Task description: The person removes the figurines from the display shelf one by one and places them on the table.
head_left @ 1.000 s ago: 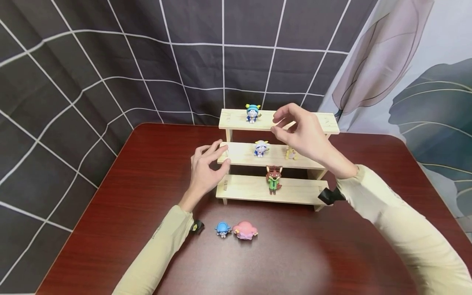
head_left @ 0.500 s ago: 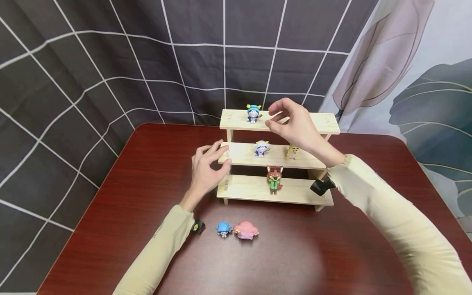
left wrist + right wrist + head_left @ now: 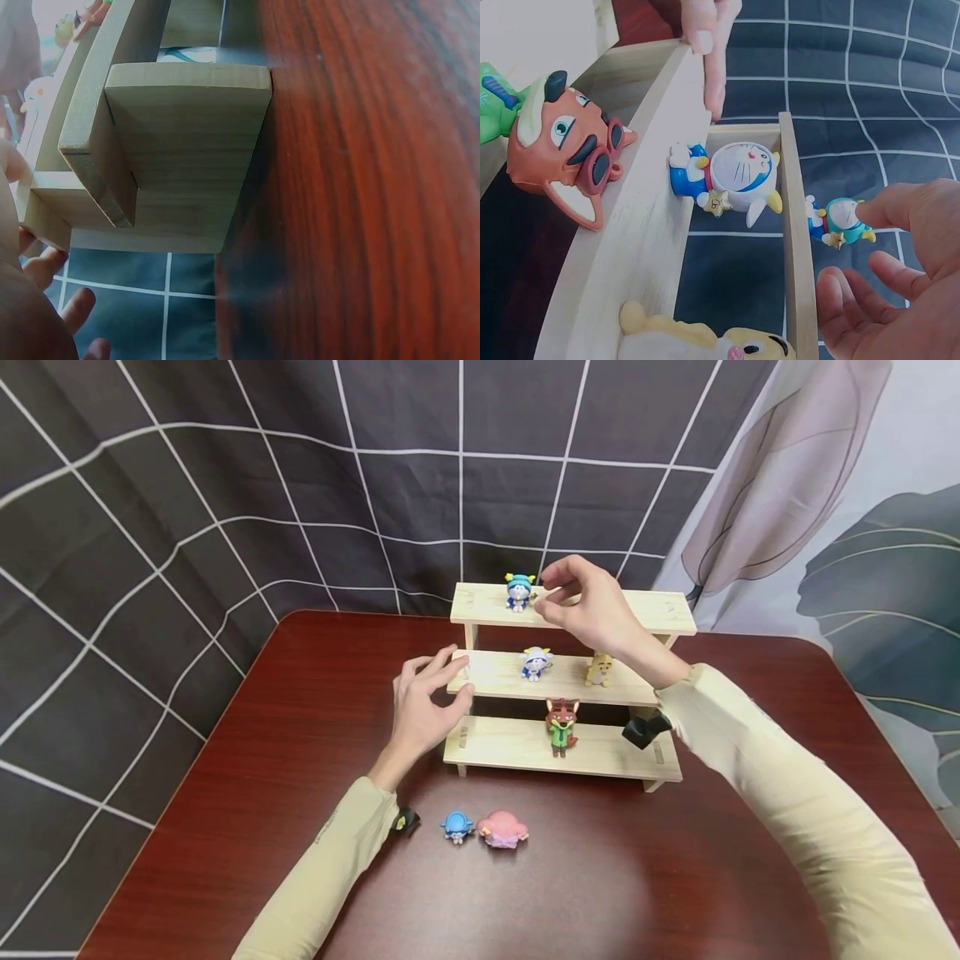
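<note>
Desk front: blue figurine and pink figurine side by side on the desk, before the wooden stand, nearer its left end.
Lowest tier: fox figurine upright, about mid-length of the stand.
Left hand: at the left end of the stand's middle tier; thumb and fingers bent about the plank end, holding it.
Middle tier: white-capped figurine a little left of the stand's centre; yellow figurine right of it.
Right hand: over the stand's top tier, thumb and fingers bent with a clear gap between; nothing held.
Teal-capped figurine, handling: judged light, stiff moulded plastic; surface probably smooth, so somewhat slippery. Body likely sturdy; yellow horns and gold star stick out, likely the weak points.
Teal-capped figurine, hold: pinch across both sides of the head, under the horns, clear of the star. Small base, so a side nudge could tip it.
Teal-capped figurine, place: upright on the stand's top tier, left of centre, just left of the right thumb tip. Wrist view overlaps thumb and face; cannot tell whether they touch.
Backdrop: dark grid curtain behind the stand.
</note>
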Motion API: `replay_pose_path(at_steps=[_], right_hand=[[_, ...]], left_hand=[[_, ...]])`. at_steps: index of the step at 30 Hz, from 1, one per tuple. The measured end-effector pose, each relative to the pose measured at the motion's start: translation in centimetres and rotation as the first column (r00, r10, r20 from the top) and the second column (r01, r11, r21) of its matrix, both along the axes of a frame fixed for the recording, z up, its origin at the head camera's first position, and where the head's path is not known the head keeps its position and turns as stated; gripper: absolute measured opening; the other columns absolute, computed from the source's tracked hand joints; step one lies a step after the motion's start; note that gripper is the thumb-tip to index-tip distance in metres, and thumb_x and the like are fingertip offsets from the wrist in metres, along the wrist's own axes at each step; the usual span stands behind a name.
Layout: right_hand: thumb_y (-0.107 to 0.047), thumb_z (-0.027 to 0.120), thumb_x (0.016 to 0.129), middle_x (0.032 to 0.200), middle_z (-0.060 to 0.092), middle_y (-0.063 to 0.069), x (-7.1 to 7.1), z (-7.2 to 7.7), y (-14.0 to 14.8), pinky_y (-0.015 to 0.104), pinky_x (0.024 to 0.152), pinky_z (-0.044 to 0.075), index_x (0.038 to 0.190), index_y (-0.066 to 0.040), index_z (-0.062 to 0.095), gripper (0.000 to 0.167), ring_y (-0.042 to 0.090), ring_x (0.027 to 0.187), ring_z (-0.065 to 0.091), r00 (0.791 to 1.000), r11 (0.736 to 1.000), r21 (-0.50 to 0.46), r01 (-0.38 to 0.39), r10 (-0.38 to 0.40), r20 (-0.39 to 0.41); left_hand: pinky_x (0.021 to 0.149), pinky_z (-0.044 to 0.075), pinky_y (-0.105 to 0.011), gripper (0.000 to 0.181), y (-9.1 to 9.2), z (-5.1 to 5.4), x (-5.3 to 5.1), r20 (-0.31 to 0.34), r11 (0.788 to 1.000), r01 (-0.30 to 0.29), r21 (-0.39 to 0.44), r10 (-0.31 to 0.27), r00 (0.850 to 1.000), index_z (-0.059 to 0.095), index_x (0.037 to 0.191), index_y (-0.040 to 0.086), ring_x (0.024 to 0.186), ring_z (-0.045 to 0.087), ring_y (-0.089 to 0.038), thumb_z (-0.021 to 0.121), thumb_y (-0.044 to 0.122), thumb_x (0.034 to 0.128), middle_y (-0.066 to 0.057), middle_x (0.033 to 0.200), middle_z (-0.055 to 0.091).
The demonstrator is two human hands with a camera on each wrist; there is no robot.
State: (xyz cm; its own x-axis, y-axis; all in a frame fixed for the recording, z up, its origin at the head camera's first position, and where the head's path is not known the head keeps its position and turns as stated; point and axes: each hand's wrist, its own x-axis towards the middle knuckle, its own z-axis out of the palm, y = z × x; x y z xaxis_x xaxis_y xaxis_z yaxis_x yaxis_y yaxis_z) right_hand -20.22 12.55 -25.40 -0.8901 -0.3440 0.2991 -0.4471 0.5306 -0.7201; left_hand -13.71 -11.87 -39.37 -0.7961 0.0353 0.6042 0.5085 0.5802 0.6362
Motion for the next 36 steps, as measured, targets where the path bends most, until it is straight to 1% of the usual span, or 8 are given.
replay_pose_path(at_steps=[9,17,26,31,36], right_hand=[[-0.004,0.072,0.086,0.112,0.064,0.018,-0.5,0.0,-0.7,0.019,0.078,0.046,0.115,0.005,0.060,0.033,0.031,0.097,0.065,1.000,1.000,-0.008,-0.002,0.002,0.008],[-0.006,0.073,0.085,0.111,0.065,0.018,-0.9,0.0,-1.3,0.020,0.078,0.046,0.115,0.004,0.060,0.034,0.031,0.096,0.065,1.000,1.000,0.010,0.003,-0.003,0.007],[-0.007,0.072,0.087,0.109,0.065,0.018,-1.2,-0.1,-1.8,0.024,0.080,0.047,0.116,0.005,0.060,0.034,0.030,0.094,0.063,1.000,1.000,0.029,0.004,-0.004,0.010],[-0.007,0.074,0.087,0.106,0.065,0.017,-1.4,-0.2,-1.9,0.024,0.078,0.045,0.116,0.004,0.060,0.034,0.028,0.091,0.062,1.000,0.999,0.037,0.014,-0.014,0.010],[-0.008,0.074,0.086,0.104,0.065,0.016,-1.4,-0.2,-2.1,0.025,0.076,0.045,0.115,0.003,0.061,0.033,0.027,0.089,0.062,1.000,0.999,0.042,0.015,-0.014,-0.009]], left_hand=[[0.097,0.029,-0.054,0.040,0.0,0.0,0.0,-0.004,1.000,-0.003,0.002,0.003,1.000,0.075,0.121,0.011,0.114,0.049,-0.029,0.071,0.024,0.0834,-0.005,0.134,0.063],[0.097,0.030,-0.052,0.041,0.0,0.0,0.0,-0.001,1.000,-0.010,-0.009,0.010,1.000,0.075,0.121,0.011,0.114,0.049,-0.028,0.069,0.027,0.0832,-0.005,0.134,0.063],[0.097,0.029,-0.052,0.041,-0.1,-0.1,0.0,0.010,1.000,-0.007,-0.007,0.007,1.000,0.075,0.121,0.012,0.115,0.049,-0.028,0.069,0.026,0.0828,-0.004,0.135,0.063],[0.097,0.030,-0.052,0.040,0.0,-0.1,0.0,-0.003,1.000,-0.003,0.001,0.003,1.000,0.075,0.120,0.012,0.113,0.050,-0.029,0.070,0.025,0.0829,-0.005,0.133,0.064],[0.096,0.030,-0.053,0.039,0.1,-0.1,-0.1,-0.010,1.000,-0.004,0.002,0.004,1.000,0.075,0.120,0.011,0.113,0.050,-0.029,0.070,0.024,0.0831,-0.006,0.133,0.064]])
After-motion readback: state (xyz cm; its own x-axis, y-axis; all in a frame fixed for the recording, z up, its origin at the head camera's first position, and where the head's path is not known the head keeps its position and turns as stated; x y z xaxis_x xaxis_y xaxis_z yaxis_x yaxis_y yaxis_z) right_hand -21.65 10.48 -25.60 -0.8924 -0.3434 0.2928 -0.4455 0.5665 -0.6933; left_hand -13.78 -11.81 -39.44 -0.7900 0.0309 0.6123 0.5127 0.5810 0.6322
